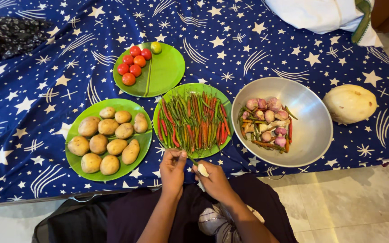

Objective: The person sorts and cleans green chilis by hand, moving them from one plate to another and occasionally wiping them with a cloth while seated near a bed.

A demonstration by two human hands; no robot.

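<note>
While both hands meet at the near edge of the plate of chillies (192, 119), the left hand (173, 170) fingers pinch a green chilli (192, 158); the right hand (214, 180) grips a pale-handled knife (202, 173). Trimming seems underway; a steady cut comes next.

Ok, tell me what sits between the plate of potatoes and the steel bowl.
In the head view, the green plate of chillies lies between the plate of potatoes and the steel bowl.
</note>
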